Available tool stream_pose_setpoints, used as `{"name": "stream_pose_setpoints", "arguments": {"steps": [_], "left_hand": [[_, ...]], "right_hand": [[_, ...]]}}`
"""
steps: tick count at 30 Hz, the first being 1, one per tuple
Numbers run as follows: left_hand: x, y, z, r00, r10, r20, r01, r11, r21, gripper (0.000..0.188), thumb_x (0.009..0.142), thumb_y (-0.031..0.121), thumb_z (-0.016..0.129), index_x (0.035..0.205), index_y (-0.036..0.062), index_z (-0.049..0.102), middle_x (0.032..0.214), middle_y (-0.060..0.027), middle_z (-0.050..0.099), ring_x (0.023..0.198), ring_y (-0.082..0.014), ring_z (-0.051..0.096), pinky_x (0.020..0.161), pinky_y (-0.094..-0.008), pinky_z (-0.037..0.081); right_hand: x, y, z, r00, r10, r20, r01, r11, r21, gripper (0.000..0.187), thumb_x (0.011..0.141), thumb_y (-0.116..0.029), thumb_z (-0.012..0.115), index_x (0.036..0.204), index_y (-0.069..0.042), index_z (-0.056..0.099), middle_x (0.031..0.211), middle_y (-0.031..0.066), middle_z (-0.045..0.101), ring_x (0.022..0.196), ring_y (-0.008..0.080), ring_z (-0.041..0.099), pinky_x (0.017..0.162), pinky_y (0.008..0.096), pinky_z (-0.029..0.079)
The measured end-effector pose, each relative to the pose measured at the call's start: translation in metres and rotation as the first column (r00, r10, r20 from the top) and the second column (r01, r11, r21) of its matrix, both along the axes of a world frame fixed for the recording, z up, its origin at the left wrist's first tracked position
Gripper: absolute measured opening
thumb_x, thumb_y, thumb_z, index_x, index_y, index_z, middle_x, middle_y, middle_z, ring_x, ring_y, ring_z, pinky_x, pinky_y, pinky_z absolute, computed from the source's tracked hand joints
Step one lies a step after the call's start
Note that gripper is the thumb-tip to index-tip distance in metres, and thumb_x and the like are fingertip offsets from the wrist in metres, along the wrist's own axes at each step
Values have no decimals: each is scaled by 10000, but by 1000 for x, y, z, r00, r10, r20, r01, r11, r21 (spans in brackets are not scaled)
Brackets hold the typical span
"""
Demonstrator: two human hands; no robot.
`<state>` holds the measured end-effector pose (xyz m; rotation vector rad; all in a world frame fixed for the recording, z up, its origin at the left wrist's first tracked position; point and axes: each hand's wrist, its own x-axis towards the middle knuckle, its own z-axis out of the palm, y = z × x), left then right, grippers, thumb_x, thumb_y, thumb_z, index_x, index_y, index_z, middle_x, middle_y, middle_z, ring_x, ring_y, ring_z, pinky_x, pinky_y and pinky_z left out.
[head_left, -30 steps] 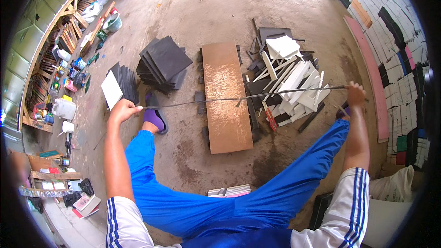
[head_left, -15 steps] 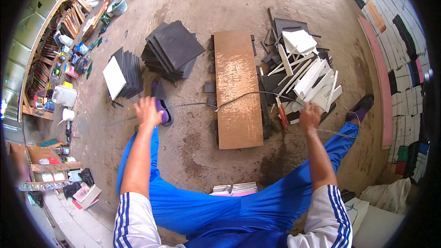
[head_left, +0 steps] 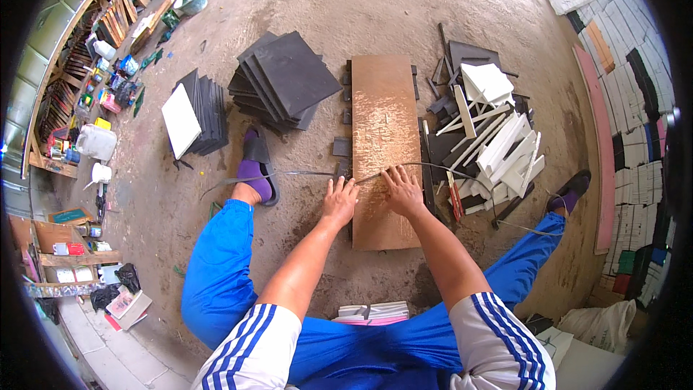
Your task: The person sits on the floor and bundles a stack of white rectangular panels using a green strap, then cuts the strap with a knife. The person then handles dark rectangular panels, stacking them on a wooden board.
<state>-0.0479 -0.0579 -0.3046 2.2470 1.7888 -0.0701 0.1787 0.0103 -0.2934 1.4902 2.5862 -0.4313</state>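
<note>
A long brown board (head_left: 382, 112) lies in front of me on the floor. A thin dark strap (head_left: 296, 172) runs crosswise over it and trails off to both sides. My left hand (head_left: 339, 204) is at the board's left edge with fingers apart, close to the strap. On the board, my right hand (head_left: 402, 191) lies palm down, its fingers spread and the fingertips at the strap. Neither hand shows anything in its grip. Dark pieces (head_left: 341, 146) stick out from beneath the board's sides.
Dark square sheets (head_left: 292, 76) are stacked beyond my left foot, beside a leaning row with a white front sheet (head_left: 180, 121). White and dark offcuts (head_left: 498, 137) lie heaped right of the board, with a red-handled tool (head_left: 455, 198). A white bundle (head_left: 372, 313) sits between my legs.
Both hands have come inward from the sides to the board, my left moving right and my right moving left. The strap remains across the board.
</note>
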Motion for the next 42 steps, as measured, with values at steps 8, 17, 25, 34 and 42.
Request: {"name": "stream_pose_setpoints", "arguments": {"steps": [8, 17, 25, 34, 42], "left_hand": [[-31, -23, 5, 986, 5, 168, -35, 983, 180, 530, 963, 448, 665, 1343, 79, 668, 1462, -108, 604, 1448, -358, 442, 1238, -608, 236], [-158, 102, 65, -13, 389, 921, -896, 405, -183, 559, 1050, 420, 619, 1450, 49, 502, 1298, -134, 648, 1059, -216, 652, 886, -374, 530], [-156, 146, 106, -376, 426, 823, -744, 391, -542, 397, 1077, 143, 556, 1446, 54, 438, 1105, -130, 626, 734, -214, 700, 640, -364, 599], [-154, 140, 99, -504, 389, 771, -666, 395, -633, 442, 1069, 178, 585, 1472, 94, 425, 1137, -134, 658, 698, -209, 701, 608, -368, 593], [-134, 111, 82, -342, 432, 835, -782, 362, -508, 488, 1066, 396, 587, 1424, 76, 501, 1138, -112, 660, 816, -175, 688, 715, -348, 550]], "right_hand": [[-18, -37, 1, 980, 45, -192, -7, 980, 198, 538, 912, -355, 728, 1371, -103, 600, 1327, 180, 597, 1313, 368, 521, 1124, 536, 387], [-164, 157, 97, 504, -354, -788, 337, 920, -198, 673, 1002, -465, 658, 1450, 17, 519, 1349, 271, 592, 1257, 395, 581, 1055, 468, 475], [-224, 197, 116, 426, -677, -600, 369, 736, -568, 605, 953, -312, 758, 1395, 65, 589, 954, 167, 741, 615, 187, 693, 609, 355, 568], [-173, 170, 99, 53, -790, -611, 259, 602, -756, 359, 1026, -224, 676, 1320, -19, 663, 927, 55, 698, 551, 133, 602, 513, 280, 529], [-38, 70, 39, -182, -739, -648, 367, 561, -742, 292, 1058, -215, 618, 1293, -53, 680, 937, -1, 680, 659, 97, 589, 520, 264, 483]]}}
